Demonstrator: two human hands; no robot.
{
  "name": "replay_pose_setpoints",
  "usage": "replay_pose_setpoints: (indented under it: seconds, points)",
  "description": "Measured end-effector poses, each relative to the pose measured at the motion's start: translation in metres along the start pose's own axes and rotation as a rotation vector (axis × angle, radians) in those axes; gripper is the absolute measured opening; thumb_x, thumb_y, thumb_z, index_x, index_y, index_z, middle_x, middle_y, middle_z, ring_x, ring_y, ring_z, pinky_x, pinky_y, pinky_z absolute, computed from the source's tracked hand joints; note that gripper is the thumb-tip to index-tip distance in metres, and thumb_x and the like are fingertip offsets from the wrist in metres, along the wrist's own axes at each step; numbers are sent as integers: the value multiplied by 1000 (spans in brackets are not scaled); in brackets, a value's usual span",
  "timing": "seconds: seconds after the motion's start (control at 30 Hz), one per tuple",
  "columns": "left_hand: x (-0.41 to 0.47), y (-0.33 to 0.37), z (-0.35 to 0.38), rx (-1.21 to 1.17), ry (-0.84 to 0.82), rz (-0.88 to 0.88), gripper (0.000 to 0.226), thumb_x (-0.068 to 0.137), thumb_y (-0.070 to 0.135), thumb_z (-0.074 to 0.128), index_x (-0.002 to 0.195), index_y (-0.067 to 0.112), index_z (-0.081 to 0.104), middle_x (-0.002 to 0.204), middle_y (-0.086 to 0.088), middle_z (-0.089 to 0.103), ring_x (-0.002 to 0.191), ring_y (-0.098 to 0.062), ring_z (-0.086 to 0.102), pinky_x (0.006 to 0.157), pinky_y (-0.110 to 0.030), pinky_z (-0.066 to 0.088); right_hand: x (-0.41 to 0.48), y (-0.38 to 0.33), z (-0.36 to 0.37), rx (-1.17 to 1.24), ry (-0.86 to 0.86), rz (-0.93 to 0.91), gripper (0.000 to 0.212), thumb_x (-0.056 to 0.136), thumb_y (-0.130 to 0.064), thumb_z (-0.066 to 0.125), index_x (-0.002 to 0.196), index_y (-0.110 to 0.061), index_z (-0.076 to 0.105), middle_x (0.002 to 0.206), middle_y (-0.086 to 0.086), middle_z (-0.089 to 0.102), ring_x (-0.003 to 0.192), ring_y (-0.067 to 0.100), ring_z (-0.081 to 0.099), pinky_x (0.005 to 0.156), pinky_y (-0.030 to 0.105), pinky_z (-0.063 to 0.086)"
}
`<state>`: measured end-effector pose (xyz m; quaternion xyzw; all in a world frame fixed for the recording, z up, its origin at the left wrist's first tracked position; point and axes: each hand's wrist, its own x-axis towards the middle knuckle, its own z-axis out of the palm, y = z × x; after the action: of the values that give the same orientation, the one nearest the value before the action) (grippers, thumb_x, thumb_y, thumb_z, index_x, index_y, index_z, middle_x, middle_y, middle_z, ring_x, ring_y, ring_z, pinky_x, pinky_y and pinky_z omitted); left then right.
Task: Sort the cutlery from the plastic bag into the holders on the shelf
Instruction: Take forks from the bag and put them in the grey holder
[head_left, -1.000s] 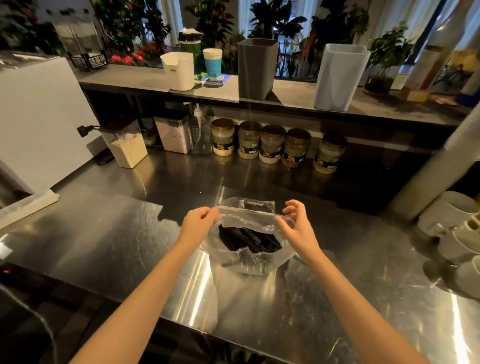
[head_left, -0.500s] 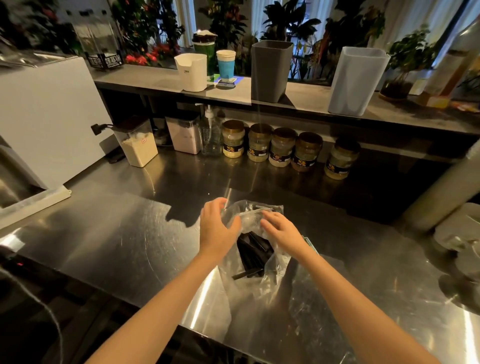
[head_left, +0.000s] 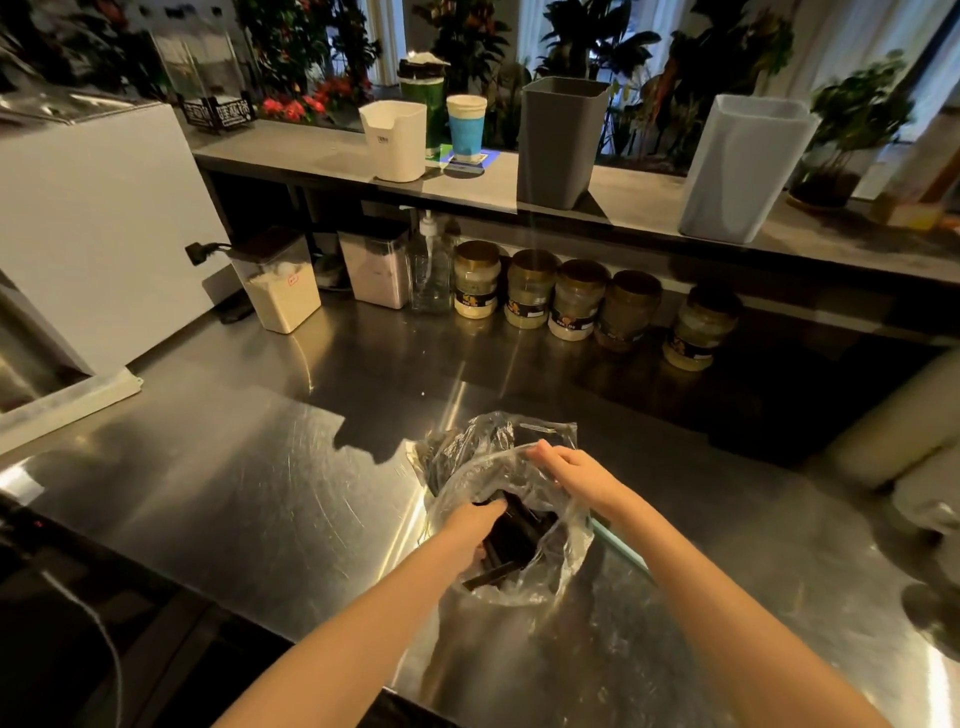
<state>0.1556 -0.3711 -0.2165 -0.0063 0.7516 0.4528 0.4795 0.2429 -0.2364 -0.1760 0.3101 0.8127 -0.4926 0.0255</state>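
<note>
Head view showed the right hand (head_left: 576, 470) pinching the plastic bag (head_left: 558, 571) rim. Plastic and cutlery (head_left: 519, 530) hid the left hand (head_left: 470, 525) fingers; their grip was unclear. Jars (head_left: 527, 288) stood far behind.

The left forearm (head_left: 363, 634) and the right forearm (head_left: 727, 597) are bare along their whole visible length above the brushed steel tabletop (head_left: 249, 499), slender and smooth, tapering to narrow wrists. The left hand (head_left: 475, 525) and the right hand (head_left: 574, 470) are bare as well; fingernails are too blurred to tell.

five jars (head_left: 576, 300), three holders (head_left: 562, 143), two canisters (head_left: 375, 270), one bottle (head_left: 430, 273), one bag (head_left: 569, 551).
</note>
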Motion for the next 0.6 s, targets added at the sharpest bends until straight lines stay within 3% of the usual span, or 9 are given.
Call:
replay_pose_setpoints:
  seconds: [0.1,0.17,0.23,0.3,0.37,0.43,0.5,0.6]
  points:
    - [11,2,-9,-83,-2,-54,35,93,24,58,121,5,50,116,-9,52,109,-25,50,96,-33,41,4,5,-3,-26,-35,25,58,95,-56,29,122,-15,60,122,3,62,115,19,55,106,39,39]
    - [16,0,-14,-102,-8,-85,41,92,23,61,125,4,48,121,-10,50,118,-27,47,98,-35,38,4,6,-3,-22,-23,16,59,92,-59,30,107,-13,63,99,-1,63,94,14,58,96,33,42]
    - [21,-5,-16,-110,-12,-104,46,87,26,67,124,4,51,122,-11,54,119,-29,49,93,-35,43,3,5,1,-14,-44,-12,49,92,-56,34,99,-16,60,83,-5,53,78,8,51,84,28,39]
    - [24,-9,-13,-161,-44,-117,51,81,27,74,122,3,55,118,-13,61,109,-28,58,80,-33,52,2,5,5,-17,-75,-26,34,99,-43,37,115,-22,57,94,-12,53,90,4,50,88,22,35]
    - [25,-12,-7,-179,-56,-125,62,71,30,82,121,4,55,115,-14,64,106,-28,61,79,-35,55,1,9,7,-48,-84,-47,36,101,-35,39,129,-18,53,111,-12,52,104,4,48,92,19,33]
    - [27,-15,0,-160,-45,-133,75,63,35,87,122,4,53,116,-14,63,107,-28,61,82,-35,56,0,16,9,-90,-105,-39,45,99,-35,44,138,-13,45,127,-7,49,118,8,45,100,20,32]
    - [26,-14,5,-129,13,-154,76,63,39,86,119,2,50,117,-14,60,107,-29,59,76,-32,55,1,26,12,-201,-137,-18,62,94,-42,52,146,-16,32,148,-1,36,135,15,35,110,28,27]
    - [22,-10,16,-74,42,-190,78,64,50,82,120,6,49,119,-11,57,108,-26,54,80,-32,51,2,33,16,-444,-157,7,81,87,-51,58,151,-27,14,156,-5,20,142,23,18,113,40,18]
